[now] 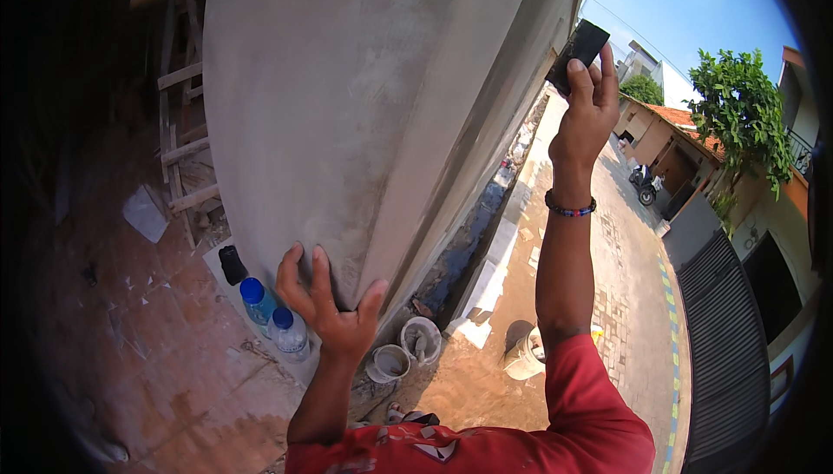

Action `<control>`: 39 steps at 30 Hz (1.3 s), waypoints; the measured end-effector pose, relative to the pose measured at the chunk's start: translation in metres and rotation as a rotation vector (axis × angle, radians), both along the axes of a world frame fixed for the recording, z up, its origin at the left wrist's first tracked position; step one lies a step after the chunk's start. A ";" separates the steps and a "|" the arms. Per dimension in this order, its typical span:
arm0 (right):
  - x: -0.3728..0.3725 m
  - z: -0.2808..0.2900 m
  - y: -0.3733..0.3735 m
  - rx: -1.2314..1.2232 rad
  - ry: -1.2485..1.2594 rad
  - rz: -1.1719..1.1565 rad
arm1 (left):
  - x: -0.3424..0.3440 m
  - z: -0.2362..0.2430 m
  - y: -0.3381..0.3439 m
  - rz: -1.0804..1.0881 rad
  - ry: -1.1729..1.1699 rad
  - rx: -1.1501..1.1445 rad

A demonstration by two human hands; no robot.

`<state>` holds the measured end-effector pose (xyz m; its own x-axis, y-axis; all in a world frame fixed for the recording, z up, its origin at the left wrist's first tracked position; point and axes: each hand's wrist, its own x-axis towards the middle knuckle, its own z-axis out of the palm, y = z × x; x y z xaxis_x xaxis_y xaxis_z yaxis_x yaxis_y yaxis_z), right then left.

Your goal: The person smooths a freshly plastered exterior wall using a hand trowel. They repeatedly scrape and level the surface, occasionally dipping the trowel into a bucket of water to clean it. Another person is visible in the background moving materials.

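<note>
A grey plastered wall [321, 109] rises before me, its surface patchy and smooth. My left hand [334, 313] rests low against the wall, fingers spread and holding nothing. Raised at the upper right, my right hand [588, 118] grips a dark, flat rectangular block [585, 42] between thumb and fingers. The block is held at the far edge of the wall; whether it is a sanding block cannot be made out, nor whether its face touches the plaster.
Two blue-capped bottles [289, 335] stand by the wall's foot, beside a black object [232, 264]. Several buckets [388, 363] sit below my arms. A wooden ladder [184, 151] leans at the left. A drainage ditch [473, 235] runs along the wall next to the paved lane [620, 300].
</note>
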<state>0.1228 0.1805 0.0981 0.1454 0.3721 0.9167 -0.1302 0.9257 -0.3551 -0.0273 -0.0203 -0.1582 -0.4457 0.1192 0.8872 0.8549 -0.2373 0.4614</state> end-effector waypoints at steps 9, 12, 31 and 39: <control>-0.027 -0.023 0.002 0.018 -0.123 -0.151 | 0.004 0.000 -0.003 -0.034 -0.029 -0.040; -0.023 -0.148 -0.002 -0.165 -0.116 -0.137 | 0.005 0.003 -0.001 -0.052 -0.023 -0.008; -0.003 -0.286 -0.004 -0.607 -0.123 -0.110 | 0.000 0.005 0.001 -0.023 -0.039 -0.026; -0.037 -0.235 -0.035 -0.045 -0.120 -0.363 | 0.001 0.007 -0.003 -0.008 -0.098 -0.041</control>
